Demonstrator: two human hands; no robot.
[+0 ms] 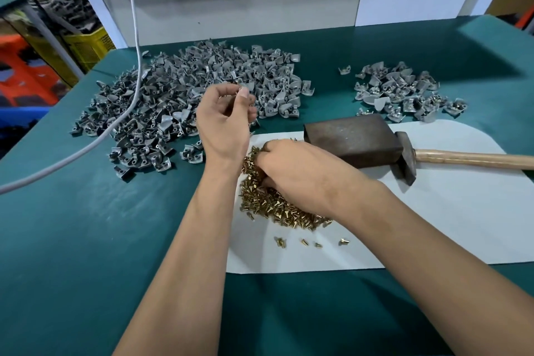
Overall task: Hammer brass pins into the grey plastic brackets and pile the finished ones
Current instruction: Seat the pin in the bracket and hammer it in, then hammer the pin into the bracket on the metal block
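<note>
Fingers of the right hand (pixel 291 166) are curled down into the heap of brass pins (pixel 277 205), closed around some of them as far as I can tell, though the tips are buried and hidden. The left hand (pixel 224 118) is raised just beyond, its thumb and fingers pinched together on a small part that looks like a grey bracket, mostly hidden by the fingers.

Judging by this, the step in hand is loading: picking a pin to seat in the bracket held by the left hand. The next move would call for setting the pin in the bracket's hole, laying the piece on the dark metal block (pixel 354 139), and freeing the right hand to take the hammer (pixel 433 157), which lies with its head against the block's right end and its wooden handle pointing right.

A large pile of grey plastic brackets (pixel 185 101) lies far left; a smaller pile (pixel 404 92) lies far right, some showing brass, likely the finished ones. The pins, block and hammer rest on a pale sheet (pixel 448 225) over the green table (pixel 86 240). A white cable (pixel 135 37) hangs down across the large pile. Behind stands a grey-white panel; yellow and orange crates sit far left.
</note>
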